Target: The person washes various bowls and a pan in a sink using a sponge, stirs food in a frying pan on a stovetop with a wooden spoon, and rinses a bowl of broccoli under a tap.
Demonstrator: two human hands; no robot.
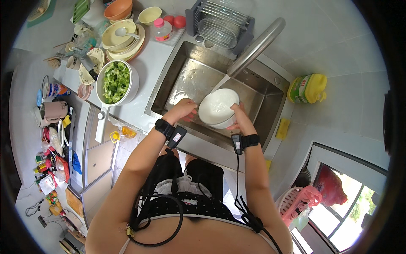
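A white bowl [219, 106] is tilted over the stainless steel sink [190, 76], with water from the metal faucet [253, 47] running into it. My right hand [240, 117] grips the bowl's right rim, thumb inside and fingers beneath. Just left of the bowl is my left hand [185, 110], fingers loosely curled, apart from the bowl and holding nothing that I can see. On the counter at left, a white long-handled pot [134, 79] holds chopped green leaves [116, 82].
Stacked plates and bowls [119, 35] stand behind the pot, near a pink-capped bottle [162, 30]. A dish rack [219, 23] is behind the sink. Right of the sink are a yellow detergent jug [307, 88] and a yellow sponge [283, 128]. A knife [88, 66] lies on a plate at left.
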